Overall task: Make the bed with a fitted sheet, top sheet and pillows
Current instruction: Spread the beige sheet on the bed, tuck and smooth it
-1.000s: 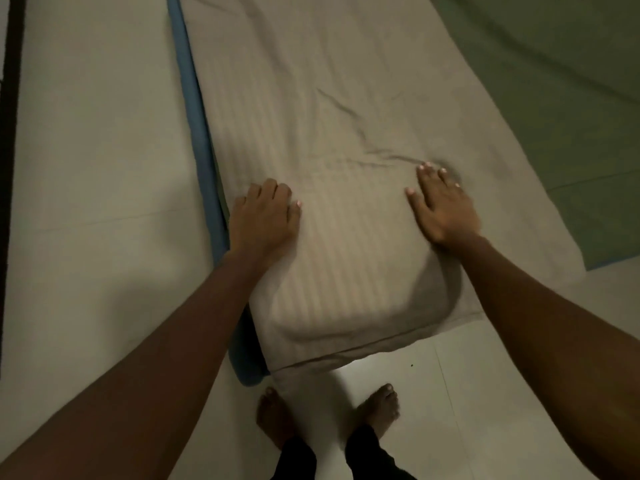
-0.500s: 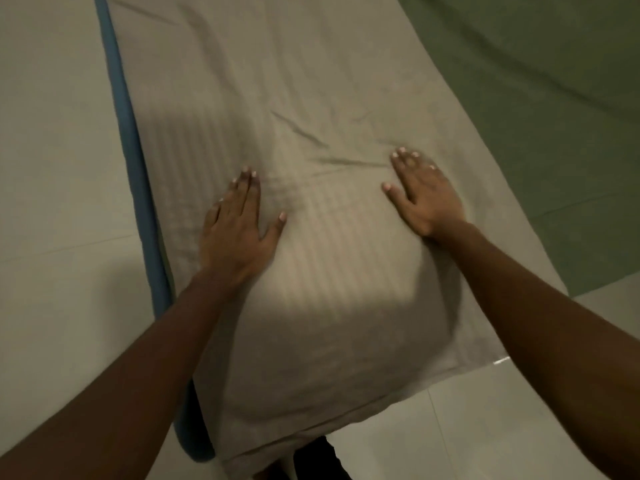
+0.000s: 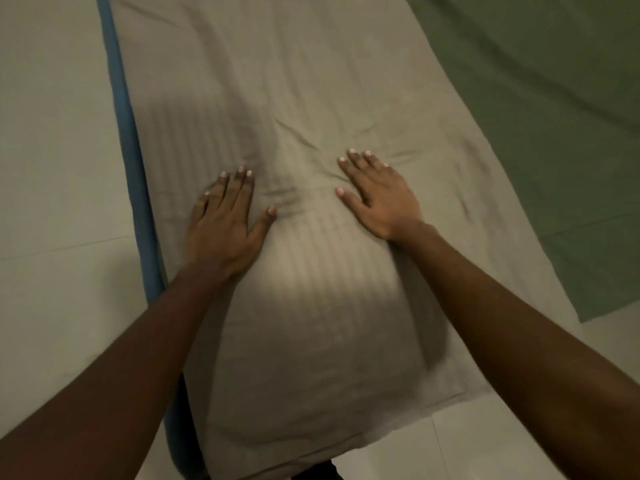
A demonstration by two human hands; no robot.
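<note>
A pale tiled floor [image 3: 55, 168] fills the left side, and a green sheet [image 3: 554, 116] lies at the upper right. Between them a beige striped sheet [image 3: 311, 81] covers a narrow blue mattress [image 3: 135, 174], whose edge shows along the left. Both palms press flat on the sheet, fingers spread: left hand [image 3: 225, 223] beside right hand [image 3: 381, 199], small creases between them.

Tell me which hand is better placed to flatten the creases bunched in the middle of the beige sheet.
Probably the left hand: its thumb touches the bunched folds on the beige sheet. The right hand lies flat beside them, nearer the green sheet.
</note>
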